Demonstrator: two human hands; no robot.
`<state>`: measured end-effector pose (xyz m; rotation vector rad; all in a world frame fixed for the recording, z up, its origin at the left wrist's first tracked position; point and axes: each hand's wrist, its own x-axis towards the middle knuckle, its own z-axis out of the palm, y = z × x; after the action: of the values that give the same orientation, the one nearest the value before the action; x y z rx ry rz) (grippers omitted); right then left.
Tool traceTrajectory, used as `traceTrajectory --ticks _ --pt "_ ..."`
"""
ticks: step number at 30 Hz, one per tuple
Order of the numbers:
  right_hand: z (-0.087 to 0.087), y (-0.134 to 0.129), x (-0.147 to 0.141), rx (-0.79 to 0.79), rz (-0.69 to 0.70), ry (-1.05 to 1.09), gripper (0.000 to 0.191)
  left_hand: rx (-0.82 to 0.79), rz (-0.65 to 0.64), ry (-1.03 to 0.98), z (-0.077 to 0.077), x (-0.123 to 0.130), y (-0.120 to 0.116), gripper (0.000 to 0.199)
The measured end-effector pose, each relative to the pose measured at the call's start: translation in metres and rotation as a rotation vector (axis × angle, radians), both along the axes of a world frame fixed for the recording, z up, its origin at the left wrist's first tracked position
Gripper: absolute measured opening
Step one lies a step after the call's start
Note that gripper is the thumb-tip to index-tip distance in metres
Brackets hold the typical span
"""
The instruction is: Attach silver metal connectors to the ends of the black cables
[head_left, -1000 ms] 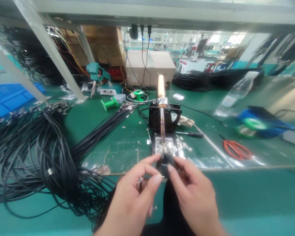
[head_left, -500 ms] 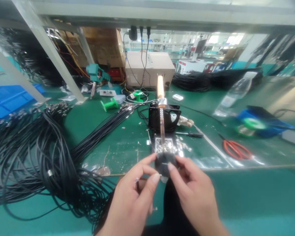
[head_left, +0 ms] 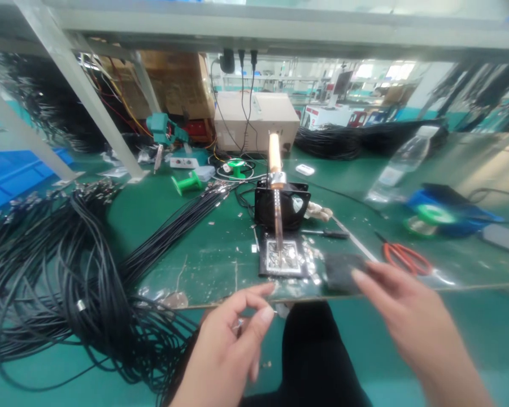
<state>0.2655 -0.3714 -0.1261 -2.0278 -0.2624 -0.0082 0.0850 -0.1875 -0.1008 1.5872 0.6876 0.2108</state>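
Note:
My right hand (head_left: 410, 305) pinches a flat black piece (head_left: 343, 272) between thumb and fingers, over the bench edge to the right; motion blur hides its exact kind. Near the bench edge in the middle, my left hand (head_left: 231, 339) is curled, with a tiny silvery bit showing at the thumb tip and another inside the fingers; what it holds is mostly hidden. In front of the hands a soldering iron (head_left: 275, 152) with a wooden handle points down into a small square tray (head_left: 295, 269) of silvery metal. Behind the iron stands a black fan (head_left: 265, 209).
Bundled black cables (head_left: 97, 271) spread over the left side and hang off the edge. Red-handled pliers (head_left: 407, 259), a solder spool (head_left: 427, 220) and a plastic bottle (head_left: 400, 167) are on the right. A screwdriver (head_left: 334, 234) lies near the fan. Shelf posts (head_left: 88, 96) rise at left.
My right hand has moved right with the black piece, away from my left hand, uncovering the tray under the iron tip. My left hand has stayed nearly in place.

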Motion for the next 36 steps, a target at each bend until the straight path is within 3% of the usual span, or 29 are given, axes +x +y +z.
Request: traceTrajectory --ticks 5,8,10,13,16,19,24,31,36 --pt "-0.008 -0.019 0.042 -0.283 -0.057 -0.073 0.054 -0.051 -0.042 0.051 0.001 0.001 -0.004 0.037" --pt "-0.012 -0.035 0.038 -0.353 -0.081 -0.111 0.072 -0.053 -0.041 0.06 0.002 -0.001 -0.005 0.038" --pt "-0.011 -0.041 0.021 -0.391 0.012 -0.147 0.06 -0.064 -0.062 0.07 0.003 -0.003 -0.004 0.038" --pt "-0.007 -0.033 -0.017 -0.295 0.343 -0.275 0.032 -0.065 -0.104 0.074 0.003 -0.005 -0.005 0.035" --pt "-0.007 -0.007 -0.049 -0.217 0.535 -0.333 0.027 -0.002 -0.185 0.086 0.003 -0.008 -0.007 0.029" --pt "-0.013 0.014 -0.064 -0.229 0.605 -0.321 0.027 0.101 -0.279 0.103 0.002 -0.01 -0.008 0.024" --pt "-0.02 0.026 -0.073 -0.24 0.677 -0.312 0.028 0.174 -0.337 0.078 -0.004 -0.009 -0.007 0.02" --pt "-0.013 0.019 -0.072 -0.181 0.757 -0.241 0.02 0.198 -0.323 0.052 -0.011 -0.01 -0.002 0.021" --pt "-0.011 0.012 -0.07 -0.012 0.761 -0.262 0.015 0.142 -0.36 0.106 -0.009 -0.007 -0.003 0.022"
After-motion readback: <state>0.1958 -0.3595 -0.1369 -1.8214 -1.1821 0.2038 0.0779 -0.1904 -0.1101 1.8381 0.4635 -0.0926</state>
